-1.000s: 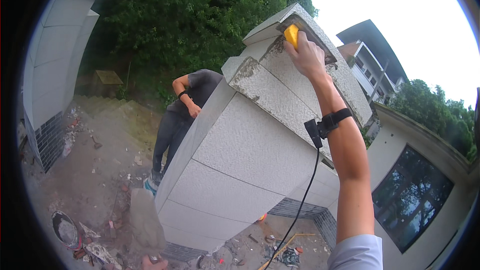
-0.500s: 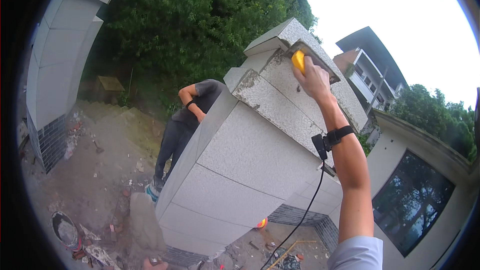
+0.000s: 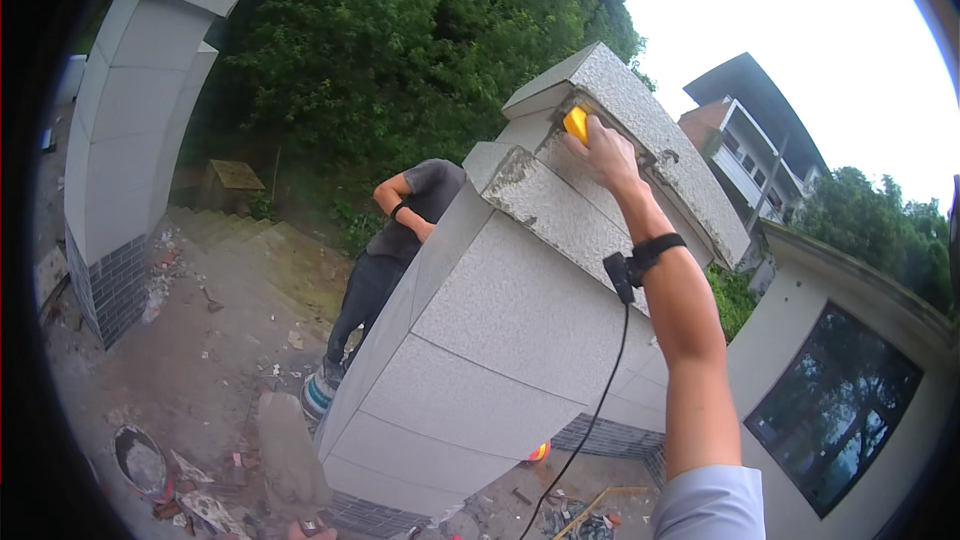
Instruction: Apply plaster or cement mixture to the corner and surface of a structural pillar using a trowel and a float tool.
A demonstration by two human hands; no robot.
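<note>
My right hand (image 3: 605,152) is up at the top of the grey stone pillar (image 3: 500,340), fingers wrapped around a small yellow tool (image 3: 576,124) that I'm pressing into the gap just under the pillar's cap slab (image 3: 640,130). Can't make out what kind of tool it is, only a rounded yellow bit sticks out past my fingers. It sits right in that dark seam between the cap and the rough-edged slab (image 3: 555,215) below it. There's a black strap (image 3: 648,252) on my wrist with a little black box on it, and a black cable (image 3: 600,400) hangs from that down toward the ground. My left hand isn't in the shot at all, so no idea what it's doing.

Another person (image 3: 400,240) in a dark grey shirt and dark trousers is bent over behind the far side of the pillar, one arm folded up against the stone. The ground (image 3: 200,370) down there is dirt with rubble and scraps scattered around, and there's a round bucket (image 3: 140,460) near the lower left. A second pillar (image 3: 130,140) with a dark brick base stands off to the left, with thick green trees (image 3: 400,40) behind everything and a white building (image 3: 750,140) on the right.
</note>
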